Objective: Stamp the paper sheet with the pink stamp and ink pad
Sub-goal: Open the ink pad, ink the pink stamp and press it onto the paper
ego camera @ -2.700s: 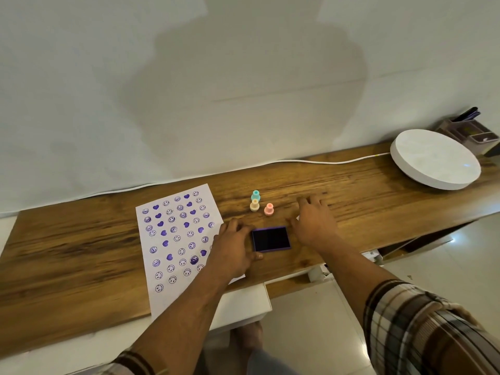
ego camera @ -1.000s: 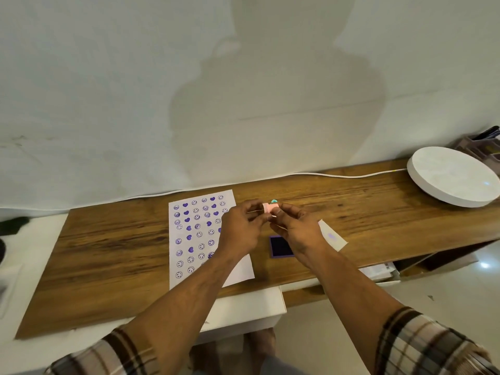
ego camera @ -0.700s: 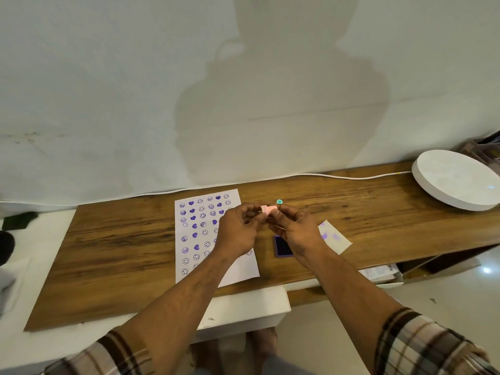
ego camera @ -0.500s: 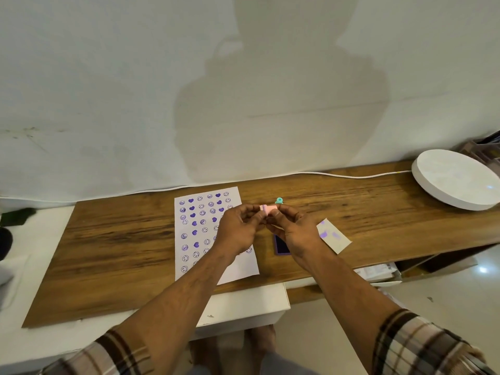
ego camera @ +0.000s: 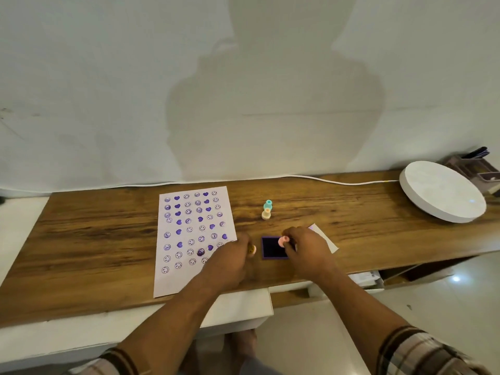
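Lying left of the square purple ink pad [ego camera: 275,248], the white paper sheet [ego camera: 193,239] carries purple prints. Left hand [ego camera: 230,262] curls, fingers pinching a small yellowish cap [ego camera: 252,249] beside the pad's left edge. Right hand [ego camera: 307,251] pinches the pink stamp [ego camera: 283,241] over the pad.

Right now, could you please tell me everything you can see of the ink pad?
The ink pad is a small, flat square: a purple rim around a very dark inked face, open and facing up. It lies on the wooden desk, just right of the paper sheet. The right hand holds the pink stamp over its right part; whether the stamp touches the ink cannot be told.
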Available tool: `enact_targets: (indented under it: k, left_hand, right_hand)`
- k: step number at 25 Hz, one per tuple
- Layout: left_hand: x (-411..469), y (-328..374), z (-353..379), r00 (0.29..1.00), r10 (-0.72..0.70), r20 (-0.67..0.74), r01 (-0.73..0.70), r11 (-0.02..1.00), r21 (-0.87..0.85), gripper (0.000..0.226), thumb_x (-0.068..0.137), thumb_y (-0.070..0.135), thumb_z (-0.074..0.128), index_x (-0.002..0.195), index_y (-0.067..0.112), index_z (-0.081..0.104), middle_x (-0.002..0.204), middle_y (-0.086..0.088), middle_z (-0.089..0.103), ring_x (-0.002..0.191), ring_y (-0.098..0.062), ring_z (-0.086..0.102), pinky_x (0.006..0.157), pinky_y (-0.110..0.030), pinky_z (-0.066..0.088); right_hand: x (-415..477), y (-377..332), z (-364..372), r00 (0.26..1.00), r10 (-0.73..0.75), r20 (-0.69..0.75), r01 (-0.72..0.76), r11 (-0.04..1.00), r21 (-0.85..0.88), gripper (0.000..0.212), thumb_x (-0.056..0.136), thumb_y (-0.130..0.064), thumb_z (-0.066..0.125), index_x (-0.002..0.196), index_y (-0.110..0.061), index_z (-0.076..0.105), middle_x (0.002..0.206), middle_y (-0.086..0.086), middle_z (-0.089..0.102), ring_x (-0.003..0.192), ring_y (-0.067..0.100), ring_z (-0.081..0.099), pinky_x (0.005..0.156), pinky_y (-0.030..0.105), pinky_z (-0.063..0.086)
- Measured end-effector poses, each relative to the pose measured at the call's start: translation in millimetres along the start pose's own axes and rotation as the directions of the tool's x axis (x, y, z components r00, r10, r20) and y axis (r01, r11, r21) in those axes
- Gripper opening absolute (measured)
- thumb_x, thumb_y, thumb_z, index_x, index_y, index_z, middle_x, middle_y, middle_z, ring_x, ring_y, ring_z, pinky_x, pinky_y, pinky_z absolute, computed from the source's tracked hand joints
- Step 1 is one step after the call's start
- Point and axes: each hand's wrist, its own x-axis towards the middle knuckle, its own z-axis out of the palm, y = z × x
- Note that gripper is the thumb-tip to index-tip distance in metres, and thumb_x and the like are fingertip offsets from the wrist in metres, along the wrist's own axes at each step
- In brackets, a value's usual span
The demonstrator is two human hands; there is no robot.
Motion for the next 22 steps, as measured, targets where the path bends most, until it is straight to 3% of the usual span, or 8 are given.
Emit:
enact_targets:
  k: [5, 8, 15, 22]
  left_hand:
    - [13.5, 9.9, 6.0, 1.0, 0.02, 0.024, -0.023, 0.988, 0.154, 0.046, 0.093, 0.017, 0.063, 0.131, 0.022, 0.038, 0.107, -0.01, 0.069, 0.085, -0.023, 0.067, 0.078, -0.035, 0.059]
    - [15.2, 9.1, 6.3, 0.999, -0.01, 0.038, 0.003, 0.982, 0.189, 0.048, 0.092, 0.019, 0.065, 0.131, 0.024, 0.038, 0.106, -0.007, 0.068, 0.073, -0.015, 0.056, 0.072, -0.029, 0.053]
    - [14.2, 10.5, 3.3, 1.0, 0.021, 0.006, -0.022, 0.988, 0.151, 0.031, 0.088, 0.01, 0.058, 0.115, 0.019, 0.044, 0.076, -0.005, 0.058, 0.054, -0.011, 0.044, 0.053, -0.031, 0.041]
    - [15.9, 12.8, 4.2, 1.0, -0.008, 0.018, 0.006, 0.991, 0.133, 0.04, 0.088, 0.008, 0.064, 0.122, 0.017, 0.045, 0.092, -0.012, 0.067, 0.061, -0.017, 0.048, 0.06, -0.033, 0.045]
  right_hand:
    - [2.7, 6.5, 10.1, 0.995, -0.085, -0.043, 0.082, 0.995, -0.064, 0.018, 0.105, -0.038, 0.054, 0.114, -0.032, 0.069, 0.109, -0.006, 0.074, 0.095, 0.009, 0.059, 0.069, 0.018, 0.04]
    - [6.1, 4.8, 11.4, 0.997, -0.077, -0.032, 0.075, 0.996, -0.057, 0.018, 0.104, -0.037, 0.056, 0.116, -0.03, 0.068, 0.111, -0.004, 0.073, 0.1, 0.013, 0.062, 0.074, 0.023, 0.047]
    - [0.8, 1.0, 5.9, 0.997, -0.068, -0.03, 0.066, 0.996, -0.064, 0.017, 0.103, -0.035, 0.056, 0.111, -0.028, 0.07, 0.105, -0.002, 0.073, 0.096, 0.017, 0.063, 0.078, 0.036, 0.055]
    - [0.4, -4.2, 4.8, 0.997, -0.073, 0.005, 0.073, 0.989, -0.128, 0.019, 0.104, -0.033, 0.056, 0.116, -0.025, 0.069, 0.111, 0.001, 0.073, 0.103, 0.021, 0.063, 0.082, 0.039, 0.058]
